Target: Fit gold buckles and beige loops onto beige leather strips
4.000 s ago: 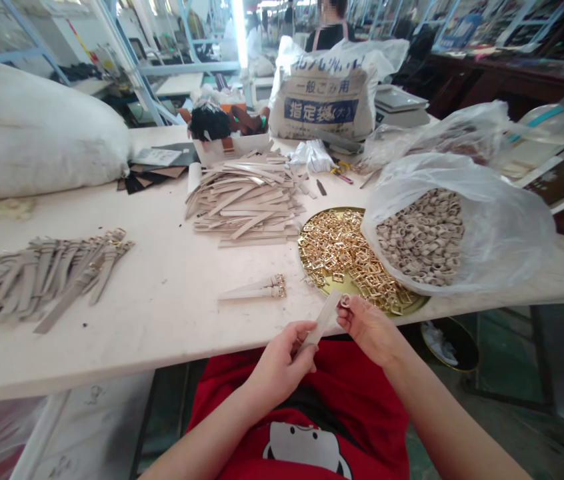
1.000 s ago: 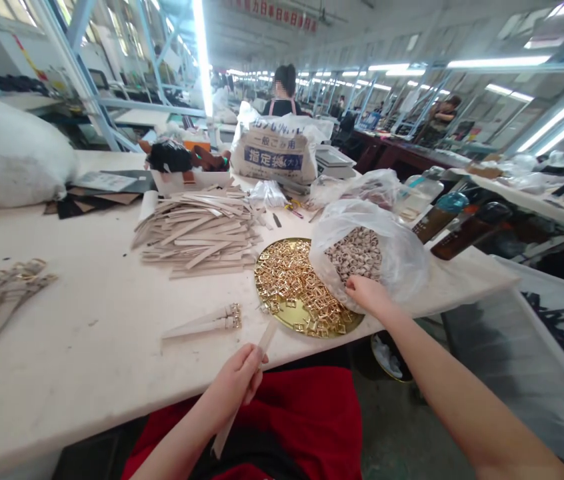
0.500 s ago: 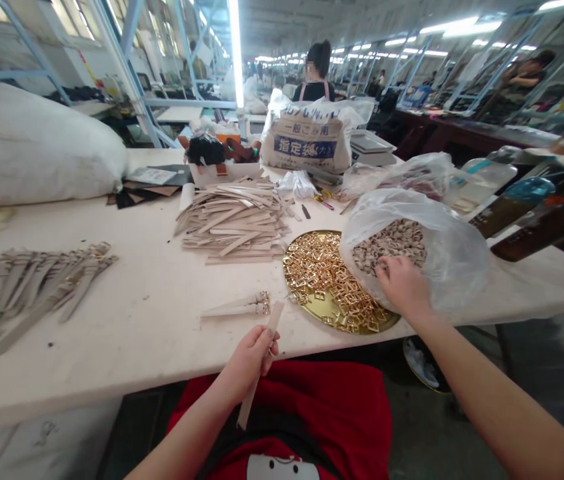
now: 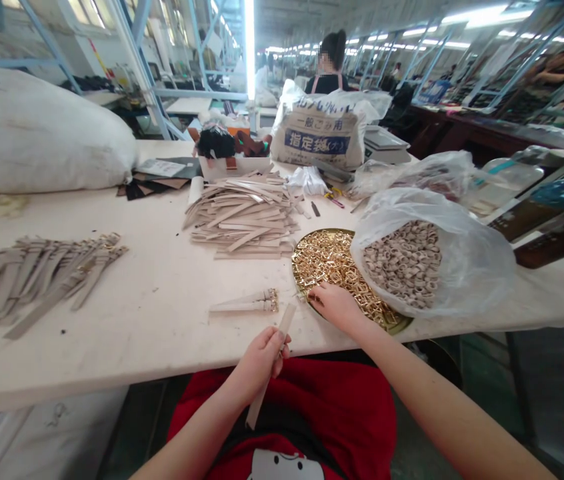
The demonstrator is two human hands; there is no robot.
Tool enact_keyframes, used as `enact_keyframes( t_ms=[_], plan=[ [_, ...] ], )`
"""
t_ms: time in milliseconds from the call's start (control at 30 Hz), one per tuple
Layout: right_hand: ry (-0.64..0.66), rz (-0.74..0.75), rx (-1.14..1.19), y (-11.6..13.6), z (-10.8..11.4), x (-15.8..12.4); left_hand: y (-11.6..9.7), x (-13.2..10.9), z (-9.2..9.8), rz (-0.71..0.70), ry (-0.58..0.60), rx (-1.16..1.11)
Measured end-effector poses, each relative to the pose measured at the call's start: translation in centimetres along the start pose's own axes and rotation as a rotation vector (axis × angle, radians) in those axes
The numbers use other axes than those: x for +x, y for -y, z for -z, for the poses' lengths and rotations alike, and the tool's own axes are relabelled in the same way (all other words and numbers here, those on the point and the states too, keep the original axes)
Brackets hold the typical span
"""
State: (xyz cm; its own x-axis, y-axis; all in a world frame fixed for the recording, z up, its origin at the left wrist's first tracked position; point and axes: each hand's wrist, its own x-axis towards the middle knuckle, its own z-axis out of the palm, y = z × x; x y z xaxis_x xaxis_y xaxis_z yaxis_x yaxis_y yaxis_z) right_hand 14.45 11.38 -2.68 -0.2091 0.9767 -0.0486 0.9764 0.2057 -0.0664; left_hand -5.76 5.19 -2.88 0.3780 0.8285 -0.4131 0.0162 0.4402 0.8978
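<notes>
Near the table's front edge, my left hand (image 4: 262,353) pinches a beige leather strap (image 4: 287,321), whose lower end slants down over my lap. My right hand (image 4: 337,308) reaches over the front left of a round gold tray (image 4: 404,327) heaped with gold buckles (image 4: 329,261). Its fingers are curled together among the buckles, and what they hold is hidden. Beside the tray, a clear plastic bag (image 4: 482,267) lies open with many small beige loops (image 4: 405,263) inside. A few straps with buckles on them (image 4: 245,304) lie left of the tray.
A pile of loose straps (image 4: 247,213) lies behind the tray. More buckled straps (image 4: 57,270) are bunched at the left, before a big white sack (image 4: 42,133). A printed bag (image 4: 319,137) stands at the back; a person (image 4: 329,63) is beyond it.
My right hand has left the bag of loops and moved left to the buckles on the tray. My left hand keeps its hold on the strap. The view has shifted slightly.
</notes>
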Motion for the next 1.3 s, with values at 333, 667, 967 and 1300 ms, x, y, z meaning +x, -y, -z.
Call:
enact_keyframes(
  t_ms=[333, 667, 967, 1300],
  plan=[
    [0.034, 0.039, -0.025, 0.9, 0.0, 0.1, 0.0, 0.0, -0.4, -0.037, 0.028, 0.013],
    [-0.017, -0.133, 0.676, 2.0, 1.6, -2.4, -1.9, 0.3, -0.5, -0.136, -0.092, 0.073],
    [0.352, -0.42, 2.06, 6.1, 1.0, -7.1, -1.3, 1.3, -1.0, -0.124, -0.038, 0.299],
    [-0.02, -0.325, 1.596, 6.0, -1.9, -7.3, -1.3, 0.8, -0.7, -0.031, 0.019, 0.454]
  ],
)
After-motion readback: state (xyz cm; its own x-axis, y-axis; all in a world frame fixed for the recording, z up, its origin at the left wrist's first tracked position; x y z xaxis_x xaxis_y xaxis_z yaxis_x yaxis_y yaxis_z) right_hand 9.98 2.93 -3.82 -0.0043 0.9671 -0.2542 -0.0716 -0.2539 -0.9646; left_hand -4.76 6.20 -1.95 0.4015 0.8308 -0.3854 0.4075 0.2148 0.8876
